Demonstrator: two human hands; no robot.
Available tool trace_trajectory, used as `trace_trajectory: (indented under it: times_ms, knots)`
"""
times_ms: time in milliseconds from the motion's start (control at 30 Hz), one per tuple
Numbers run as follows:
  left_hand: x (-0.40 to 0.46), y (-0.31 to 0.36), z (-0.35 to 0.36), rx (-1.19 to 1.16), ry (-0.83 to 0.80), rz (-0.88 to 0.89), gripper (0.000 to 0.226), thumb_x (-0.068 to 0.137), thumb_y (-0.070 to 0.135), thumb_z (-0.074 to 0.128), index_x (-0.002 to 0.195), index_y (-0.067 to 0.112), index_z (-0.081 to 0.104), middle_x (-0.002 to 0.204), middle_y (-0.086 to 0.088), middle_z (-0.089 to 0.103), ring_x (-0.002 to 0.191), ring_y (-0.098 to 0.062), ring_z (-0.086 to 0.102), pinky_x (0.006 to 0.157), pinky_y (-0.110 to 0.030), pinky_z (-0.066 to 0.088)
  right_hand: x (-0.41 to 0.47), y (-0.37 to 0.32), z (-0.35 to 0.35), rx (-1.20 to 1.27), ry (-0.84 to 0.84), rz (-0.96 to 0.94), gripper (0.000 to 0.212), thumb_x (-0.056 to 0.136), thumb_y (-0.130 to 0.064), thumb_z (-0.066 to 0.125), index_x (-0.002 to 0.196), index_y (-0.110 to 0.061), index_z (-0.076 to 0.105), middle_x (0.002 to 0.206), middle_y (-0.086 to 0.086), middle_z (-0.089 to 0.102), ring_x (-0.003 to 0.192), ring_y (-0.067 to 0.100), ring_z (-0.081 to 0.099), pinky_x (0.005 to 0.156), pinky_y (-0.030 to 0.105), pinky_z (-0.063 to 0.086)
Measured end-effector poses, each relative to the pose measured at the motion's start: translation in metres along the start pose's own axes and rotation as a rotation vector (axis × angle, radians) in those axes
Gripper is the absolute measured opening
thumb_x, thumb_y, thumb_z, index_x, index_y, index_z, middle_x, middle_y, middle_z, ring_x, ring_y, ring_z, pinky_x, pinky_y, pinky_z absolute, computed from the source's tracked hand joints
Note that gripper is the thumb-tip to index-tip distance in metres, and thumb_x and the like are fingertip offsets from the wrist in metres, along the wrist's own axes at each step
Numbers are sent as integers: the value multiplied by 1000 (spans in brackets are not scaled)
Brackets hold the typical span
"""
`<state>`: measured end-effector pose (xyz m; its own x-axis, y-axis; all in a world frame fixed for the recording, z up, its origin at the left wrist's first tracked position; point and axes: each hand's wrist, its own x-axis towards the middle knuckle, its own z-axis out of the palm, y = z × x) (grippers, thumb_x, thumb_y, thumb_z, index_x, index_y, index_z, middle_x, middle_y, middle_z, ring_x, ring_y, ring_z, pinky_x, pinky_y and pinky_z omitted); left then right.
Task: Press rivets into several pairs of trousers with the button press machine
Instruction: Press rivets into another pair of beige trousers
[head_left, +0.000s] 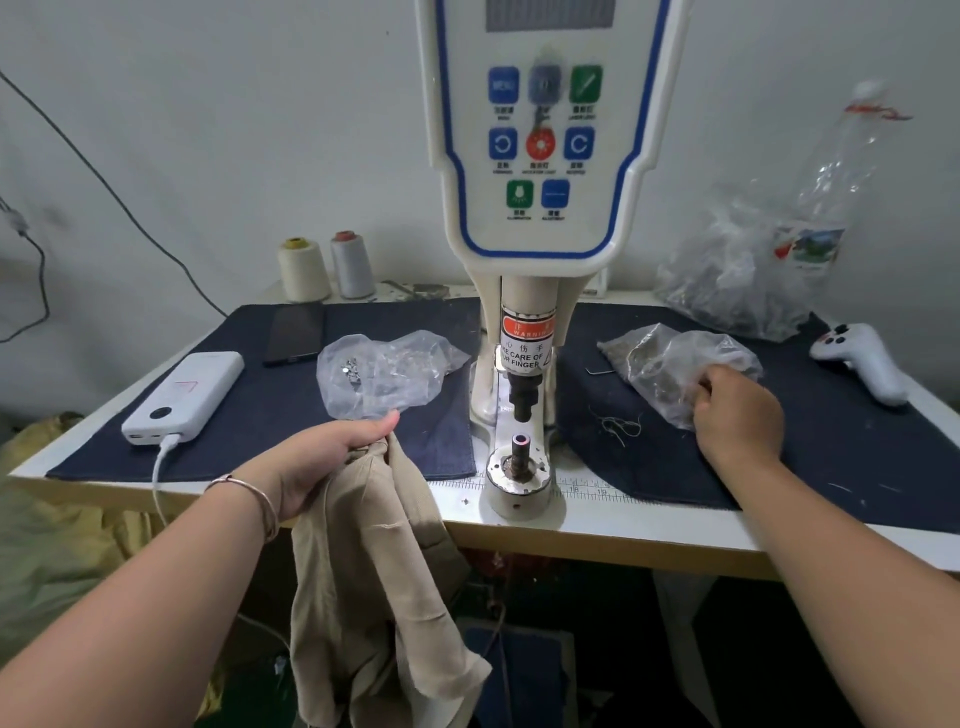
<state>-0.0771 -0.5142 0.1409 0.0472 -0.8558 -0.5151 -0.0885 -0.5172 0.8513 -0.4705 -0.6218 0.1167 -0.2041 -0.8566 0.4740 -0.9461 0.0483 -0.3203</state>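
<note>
Left hand (332, 457) grips beige trousers (374, 582) hanging off table edge (623, 525); right hand (737, 415), fingers curled, pinches rivet bag (670, 364) beside press (524, 395).

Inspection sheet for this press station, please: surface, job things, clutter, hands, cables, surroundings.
Surface: white table under dark cloth mats.
Job things: button press at centre, die bare; beige trousers hanging off the front edge; rivet bag on the right.
Clutter: power bank, phone, two thread cones, white controller, second bag.
Hands: left hand grips trousers; right hand reaches into rivet bag.
Cables: white lead from power bank; black wire on wall.
Surroundings: plain wall.
</note>
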Motion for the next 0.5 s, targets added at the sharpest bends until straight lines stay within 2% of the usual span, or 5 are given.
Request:
trace_trajectory:
  times_ms: [133, 300, 433, 500]
  knots:
    - [4, 1, 2, 28, 28, 1, 70, 63, 57, 83, 113, 9, 72, 104, -18, 75, 98, -34, 72, 96, -46, 54, -7, 0, -7, 94, 82, -26, 10, 91, -7, 61, 89, -2, 69, 83, 23, 69, 74, 41, 60, 66, 35, 35]
    - [8, 0, 2, 49, 29, -13, 62, 68, 57, 81, 108, 10, 74, 102, -18, 76, 92, -32, 74, 91, -43, 56, -22, 3, -21, 272, 163, -26, 9, 88, -5, 66, 92, -2, 73, 94, 16, 71, 81, 35, 63, 68, 35, 44]
    - [10, 0, 2, 44, 34, -6, 60, 69, 57, 80, 107, 11, 74, 100, -17, 76, 90, -32, 74, 89, -43, 56, -43, -6, -36, 447, 317, -101, 5, 87, -1, 67, 89, 0, 71, 86, 14, 69, 73, 29, 61, 67, 34, 47]
    - [10, 0, 3, 44, 33, 3, 60, 67, 56, 79, 106, 11, 74, 99, -17, 76, 87, -30, 75, 83, -40, 57, -54, -18, -43, 600, 293, -71, 4, 89, -4, 66, 88, -4, 69, 82, 10, 68, 71, 25, 62, 66, 36, 51]
